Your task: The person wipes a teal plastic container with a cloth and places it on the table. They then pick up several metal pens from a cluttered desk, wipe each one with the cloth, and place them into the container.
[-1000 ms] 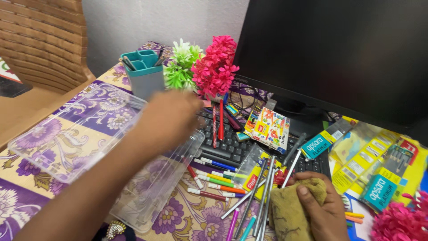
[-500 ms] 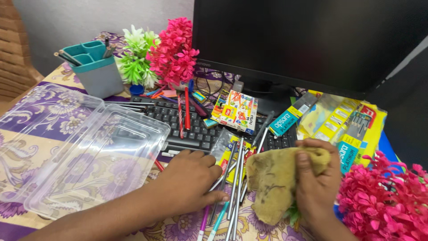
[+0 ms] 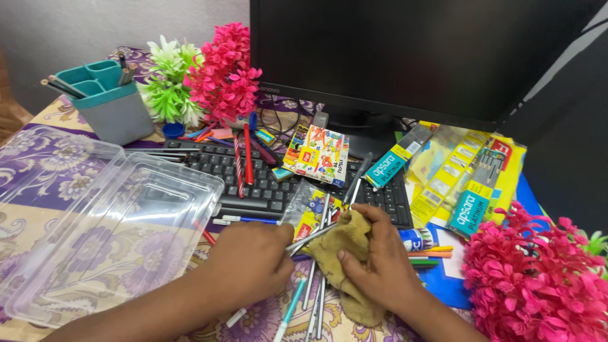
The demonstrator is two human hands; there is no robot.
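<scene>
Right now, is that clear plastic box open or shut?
Open. The clear plastic box lies with its lid flat beside it, insides facing up, apparently empty.

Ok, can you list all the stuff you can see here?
monitor: one, black, at the back
keyboard: one, black, under the monitor
pen holder: one, teal and grey, back left
fake flowers: pink bunch and green-white bunch at the back, another pink bunch front right
plastic box: one, clear, open, left
crayon box: one, colourful, on the keyboard
pencil packs: several, yellow and teal, right
loose pens: many, mixed colours, front middle
left hand: holds a thin pencil
right hand: fingers hold a yellow cloth
</scene>
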